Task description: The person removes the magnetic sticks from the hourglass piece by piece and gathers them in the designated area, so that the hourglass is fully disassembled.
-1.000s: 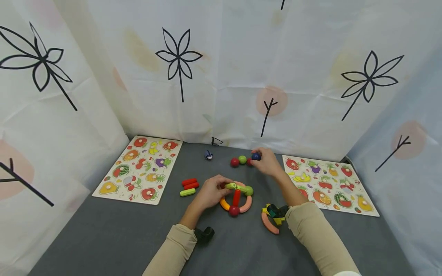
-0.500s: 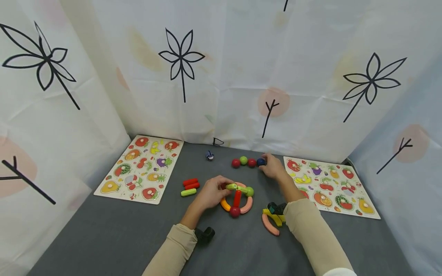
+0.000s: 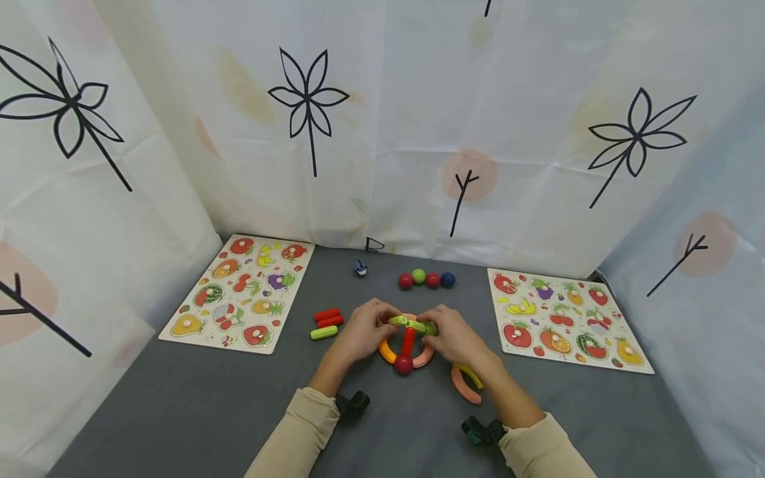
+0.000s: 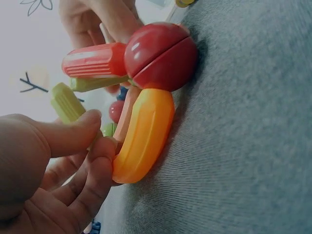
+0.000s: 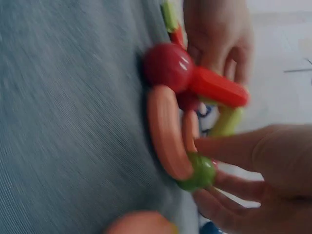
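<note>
A ring-shaped toy assembly lies on the grey cloth, built of balls and curved pieces with ribbed rods rising from it. My left hand [image 3: 363, 330] pinches a light green rod [image 4: 67, 103] at the assembly's left side. With thumb and fingers, my right hand [image 3: 459, 337] grips a green ball [image 5: 200, 173] at the opposite side, hiding part of it. A red ball [image 3: 403, 364] sits at the near side, and a red rod [image 3: 408, 342] slants up from it. An orange curved piece [image 4: 146, 136] and a pink curved piece [image 5: 165, 131] meet at that red ball.
Behind the assembly is a row with red balls [image 3: 432, 279], a green ball [image 3: 418, 276] and a blue ball [image 3: 447, 279]. Loose red rods [image 3: 329, 317] lie left, loose curved pieces [image 3: 465, 385] right. Fruit picture boards [image 3: 239, 292] [image 3: 568, 318] flank the cloth.
My right hand has let go of the blue ball at the row's right end and come back to the assembly's green ball. My left hand has stayed at the light green rod.
</note>
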A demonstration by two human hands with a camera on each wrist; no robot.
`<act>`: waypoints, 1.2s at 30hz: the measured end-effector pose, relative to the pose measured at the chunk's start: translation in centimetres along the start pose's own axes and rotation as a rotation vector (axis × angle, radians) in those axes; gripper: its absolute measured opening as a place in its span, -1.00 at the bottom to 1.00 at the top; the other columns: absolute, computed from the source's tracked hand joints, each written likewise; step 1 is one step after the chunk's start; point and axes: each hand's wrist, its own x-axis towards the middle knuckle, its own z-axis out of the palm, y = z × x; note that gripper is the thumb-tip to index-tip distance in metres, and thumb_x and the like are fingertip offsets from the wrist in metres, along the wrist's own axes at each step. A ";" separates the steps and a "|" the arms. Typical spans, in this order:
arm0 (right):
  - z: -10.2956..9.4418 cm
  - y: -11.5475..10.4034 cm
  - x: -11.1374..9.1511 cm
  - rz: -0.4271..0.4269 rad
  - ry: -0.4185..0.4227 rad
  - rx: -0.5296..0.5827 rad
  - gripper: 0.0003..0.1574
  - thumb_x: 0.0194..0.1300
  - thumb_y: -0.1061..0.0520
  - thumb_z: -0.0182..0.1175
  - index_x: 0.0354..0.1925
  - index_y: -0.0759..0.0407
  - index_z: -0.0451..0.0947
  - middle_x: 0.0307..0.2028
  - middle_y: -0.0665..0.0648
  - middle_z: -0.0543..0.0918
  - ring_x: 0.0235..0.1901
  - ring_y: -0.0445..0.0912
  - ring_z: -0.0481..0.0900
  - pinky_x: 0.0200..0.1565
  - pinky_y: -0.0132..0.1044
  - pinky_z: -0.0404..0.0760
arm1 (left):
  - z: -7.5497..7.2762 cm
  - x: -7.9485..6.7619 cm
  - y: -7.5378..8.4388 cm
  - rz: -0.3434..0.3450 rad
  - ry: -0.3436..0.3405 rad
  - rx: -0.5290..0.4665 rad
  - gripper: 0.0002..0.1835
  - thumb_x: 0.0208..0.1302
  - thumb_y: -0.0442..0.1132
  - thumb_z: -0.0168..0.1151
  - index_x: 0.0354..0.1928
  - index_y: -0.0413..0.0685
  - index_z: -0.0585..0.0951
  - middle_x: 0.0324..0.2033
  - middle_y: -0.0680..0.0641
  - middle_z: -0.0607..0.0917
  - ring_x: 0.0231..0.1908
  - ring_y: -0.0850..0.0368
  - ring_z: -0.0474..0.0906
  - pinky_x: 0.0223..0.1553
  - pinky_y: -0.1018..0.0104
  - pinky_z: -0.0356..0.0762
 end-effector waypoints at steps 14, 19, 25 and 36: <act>0.8 0.0 0.4 0.000 0.082 -0.021 -0.72 0.25 0.27 0.40 -0.04 0.25 0.74 -0.08 0.18 0.70 -0.03 0.11 0.63 0.13 0.07 0.59 | -6.1 -0.1 -1.1 -0.093 0.118 0.176 -0.67 0.41 -0.20 0.31 0.18 0.02 0.66 -0.10 -0.11 0.62 -0.17 0.01 0.53 -0.10 0.13 0.56; 0.8 0.1 0.3 0.009 0.079 -0.020 -0.72 0.26 0.25 0.40 -0.03 0.23 0.74 -0.08 0.17 0.70 -0.05 0.09 0.62 0.13 0.07 0.58 | -9.0 0.6 -3.8 -0.173 0.134 0.307 -0.71 0.42 -0.22 0.29 0.13 -0.06 0.67 -0.03 -0.18 0.66 -0.04 -0.08 0.58 0.03 0.01 0.59; 0.9 0.3 0.3 0.018 0.079 -0.024 -0.72 0.26 0.25 0.40 -0.03 0.22 0.74 -0.10 0.16 0.70 -0.07 0.06 0.61 0.11 0.05 0.57 | -9.8 1.1 -5.5 -0.218 0.002 0.394 -0.71 0.49 -0.24 0.17 0.14 -0.09 0.71 0.06 -0.22 0.66 0.06 -0.13 0.57 0.13 -0.04 0.57; 1.0 0.3 0.5 0.048 0.065 -0.014 -0.70 0.29 0.24 0.38 0.01 0.22 0.72 -0.08 0.14 0.69 -0.11 0.01 0.59 0.04 -0.02 0.61 | -5.5 0.1 -0.2 -0.052 0.040 0.224 -0.72 0.43 -0.11 0.30 0.07 -0.06 0.69 -0.13 -0.04 0.70 -0.16 0.07 0.59 -0.09 0.15 0.61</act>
